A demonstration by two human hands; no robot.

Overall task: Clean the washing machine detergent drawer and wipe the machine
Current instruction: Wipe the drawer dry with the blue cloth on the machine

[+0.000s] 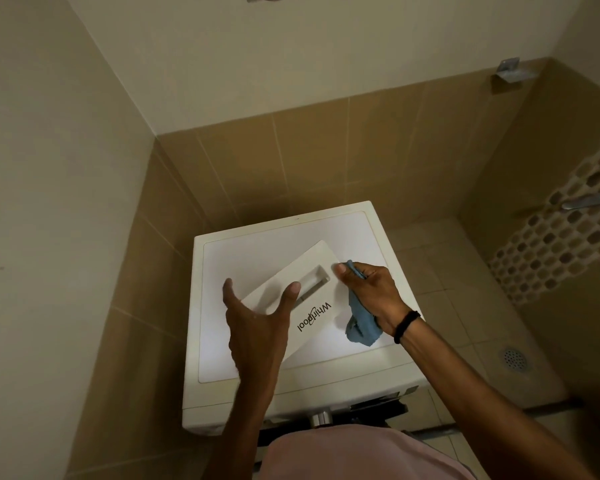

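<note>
The white detergent drawer (302, 285) lies face up and slanted on the top of the white washing machine (257, 247), its brand lettering and recessed handle showing. My left hand (257, 327) is spread over the drawer's near-left end, thumb and a fingertip on its edges. My right hand (368, 289) holds a crumpled blue cloth (361, 323) against the drawer's right edge; a black band is on that wrist.
The machine stands in a corner of tan tiled walls. Its control panel with a silver knob (321, 418) shows at the front, near my pink shirt. A floor drain (514, 358) lies to the right, with a tap (589, 200) and a mosaic strip on the right wall.
</note>
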